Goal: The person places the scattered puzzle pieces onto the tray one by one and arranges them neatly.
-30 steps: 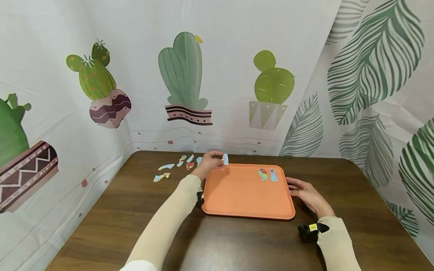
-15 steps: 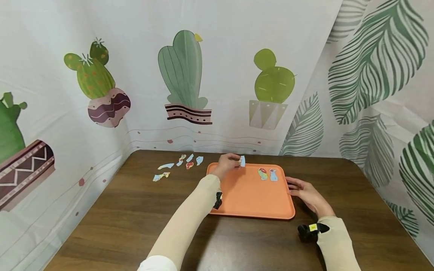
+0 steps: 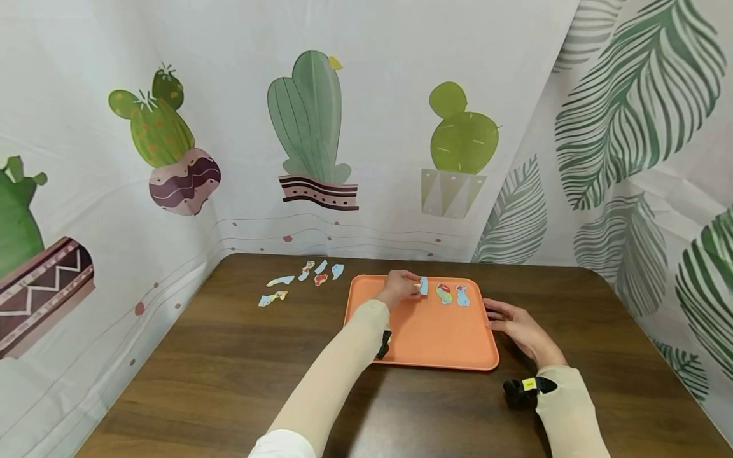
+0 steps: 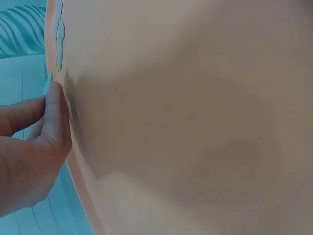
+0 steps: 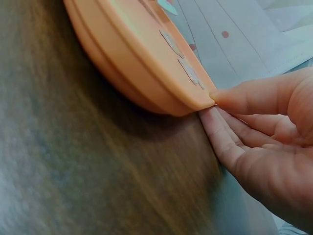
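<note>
My left hand (image 3: 399,287) is over the upper part of the orange tray (image 3: 441,337), pinching a flat light-blue printed cutout (image 3: 424,285) between thumb and fingers. In the left wrist view only a thin blue edge of this cutout shows at the fingertips (image 4: 56,88), close over the tray. Two cutouts lie just right of it on the tray: a red-and-green one (image 3: 443,294) and a light-blue one (image 3: 462,296). My right hand (image 3: 522,327) pinches the tray's right rim, with the thumb at its edge and the fingers beneath in the right wrist view.
Several more printed cutouts lie on the brown table (image 3: 229,356) left of the tray, among them a red one (image 3: 321,279) and a long pale-blue one (image 3: 280,280). A white cloth (image 3: 389,127) printed with cacti and leaves hangs behind the table.
My left hand has carried the light-blue cutout rightward from the tray's upper left corner, then lower, to beside the two cutouts. The right hand stays at the tray's rim.
</note>
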`<action>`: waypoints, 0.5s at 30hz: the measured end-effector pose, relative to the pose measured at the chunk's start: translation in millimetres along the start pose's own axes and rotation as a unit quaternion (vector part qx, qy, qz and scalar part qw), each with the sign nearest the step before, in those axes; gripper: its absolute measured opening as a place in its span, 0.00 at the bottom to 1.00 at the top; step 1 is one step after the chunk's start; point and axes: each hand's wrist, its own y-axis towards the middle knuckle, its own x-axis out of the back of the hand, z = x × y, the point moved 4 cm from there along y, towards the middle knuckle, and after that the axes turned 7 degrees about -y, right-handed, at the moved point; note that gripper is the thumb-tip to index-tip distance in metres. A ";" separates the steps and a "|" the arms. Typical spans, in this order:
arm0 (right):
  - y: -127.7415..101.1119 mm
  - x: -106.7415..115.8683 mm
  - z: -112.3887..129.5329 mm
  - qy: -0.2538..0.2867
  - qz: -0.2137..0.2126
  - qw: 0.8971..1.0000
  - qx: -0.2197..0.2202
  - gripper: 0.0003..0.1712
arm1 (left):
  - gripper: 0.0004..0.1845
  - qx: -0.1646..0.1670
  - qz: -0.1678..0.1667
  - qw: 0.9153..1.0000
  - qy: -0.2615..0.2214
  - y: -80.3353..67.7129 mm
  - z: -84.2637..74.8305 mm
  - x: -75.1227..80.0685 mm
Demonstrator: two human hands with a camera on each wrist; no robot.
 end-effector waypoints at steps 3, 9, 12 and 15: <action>0.1 0.1 0.1 0.002 -0.002 1.000 0.000 0.36 | 0.14 0.010 -0.008 1.000 0.000 -0.1 0.6 -2.9; 0.2 0.6 -0.9 0.000 -0.003 1.000 -0.006 0.36 | 0.15 0.037 -0.005 0.999 0.001 10.8 6.8 -7.6; 0.2 0.2 -0.7 0.000 -0.001 1.000 -0.007 0.36 | 0.14 0.039 0.003 0.999 -0.001 19.5 12.0 -10.0; -0.2 0.3 -0.7 0.000 -0.001 1.000 -0.008 0.36 | 0.13 0.040 -0.003 0.999 0.006 17.3 12.0 -12.8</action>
